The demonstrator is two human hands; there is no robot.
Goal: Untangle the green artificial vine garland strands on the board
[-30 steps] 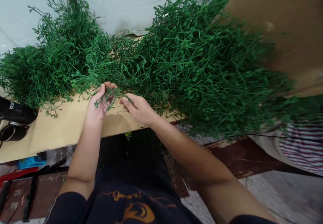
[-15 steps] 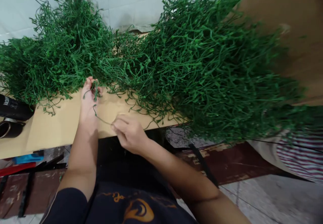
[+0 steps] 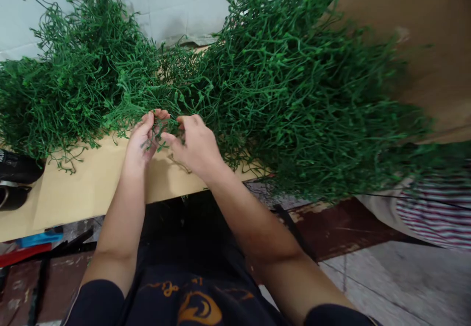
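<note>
A: Which parts occupy the centre of the figure?

B: The left hand [image 3: 141, 140], palm turned up and fingers curled, holds a small bunch of green stems [image 3: 156, 134] above the tan board [image 3: 91, 176]. The stem ends droop across the palm.

A: And the right hand [image 3: 200, 147]?

B: It stands just beside the left, back uppermost, with thumb and forefinger parted near the bunch. Whether a fingertip touches a stem cannot be told.

A: What lies behind the hands?

B: Two tangled masses of similar stems: the left heap [image 3: 79, 76], rising against the tiled wall [image 3: 167, 2], and the larger right heap [image 3: 294, 90], which spreads past the board's front edge. A lower band of stems joins them.

A: What is seen at the margins?

B: At the far left, a black cylinder [image 3: 18, 166] rests on the board. Below the board on that side are a red object [image 3: 25, 255] and a blue object [image 3: 39, 238]. At upper right, a brown sheet [image 3: 423, 37] stands behind the right heap; beneath that heap's right end is a striped cloth [image 3: 434, 215].
</note>
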